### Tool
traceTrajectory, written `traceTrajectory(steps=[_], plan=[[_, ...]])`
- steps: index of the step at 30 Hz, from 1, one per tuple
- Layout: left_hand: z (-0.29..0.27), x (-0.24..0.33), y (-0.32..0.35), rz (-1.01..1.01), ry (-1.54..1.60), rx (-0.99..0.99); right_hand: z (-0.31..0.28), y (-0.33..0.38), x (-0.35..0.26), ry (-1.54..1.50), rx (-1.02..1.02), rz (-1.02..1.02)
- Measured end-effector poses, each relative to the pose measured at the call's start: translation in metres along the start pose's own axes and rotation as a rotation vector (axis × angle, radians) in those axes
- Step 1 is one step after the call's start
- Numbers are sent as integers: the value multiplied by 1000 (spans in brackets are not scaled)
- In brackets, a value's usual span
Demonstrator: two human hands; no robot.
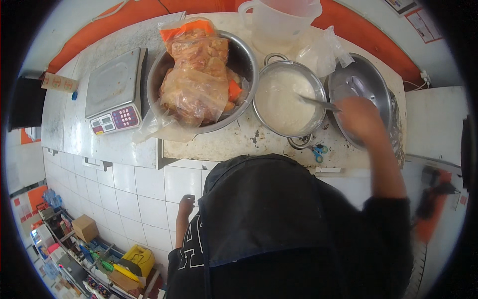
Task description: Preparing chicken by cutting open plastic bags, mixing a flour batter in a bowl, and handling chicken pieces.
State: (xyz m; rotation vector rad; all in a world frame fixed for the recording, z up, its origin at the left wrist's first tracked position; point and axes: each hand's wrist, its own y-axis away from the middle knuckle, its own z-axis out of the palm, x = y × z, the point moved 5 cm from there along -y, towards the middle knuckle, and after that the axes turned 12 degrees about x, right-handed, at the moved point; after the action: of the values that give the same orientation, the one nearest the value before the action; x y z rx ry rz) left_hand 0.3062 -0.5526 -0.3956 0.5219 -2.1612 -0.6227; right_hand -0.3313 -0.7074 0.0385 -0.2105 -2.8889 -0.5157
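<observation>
My right hand point(359, 117) is closed around the handle of a flat metal utensil point(318, 103). The utensil's far end dips into a thick, creamy white mixture point(286, 99), so its shape is hidden. That mixture fills much of a two-handled metal pot point(322, 117) on the worktop. Down at my side, away from the worktop, hangs my left hand point(186, 205); its fingers look curled, and nothing shows in them. To the left of the pot, a large metal basin point(252, 65) holds clear plastic bags of orange-coated food point(194, 89), perhaps meat.
A digital scale point(114, 89) stands left of the basin. Behind the pot are a translucent pitcher point(279, 25) and a clear plastic bag point(318, 52). An oval metal bowl point(381, 82) sits at right; scissors point(318, 152) lie by the front edge. Loaded shelves point(99, 249) stand lower left.
</observation>
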Motion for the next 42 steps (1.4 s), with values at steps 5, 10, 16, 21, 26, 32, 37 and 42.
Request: traceTrajectory(steps=[5,10,16,21,26,32,37,42], plan=[[15,-22,5,-149,-114,-48,3,17,-8,-53,-159,-105],[13,-35,4,-27,-221,-109,33,-10,-32,-355,35,-65],[-32,63,27,-8,-167,58,20,11,-3,-134,102,16],[-31,65,30,-83,-220,17,9,18,-31,-77,-86,-120],[-8,14,9,-28,-244,-68,13,-25,-48,-194,17,-131],[-13,80,19,60,-131,28,3,-15,-19,-35,101,59],[6,-5,-3,692,-240,63,-9,24,-31,68,-147,-2],[21,-80,-4,-196,-71,-85,-7,6,-60,-150,-97,-107]])
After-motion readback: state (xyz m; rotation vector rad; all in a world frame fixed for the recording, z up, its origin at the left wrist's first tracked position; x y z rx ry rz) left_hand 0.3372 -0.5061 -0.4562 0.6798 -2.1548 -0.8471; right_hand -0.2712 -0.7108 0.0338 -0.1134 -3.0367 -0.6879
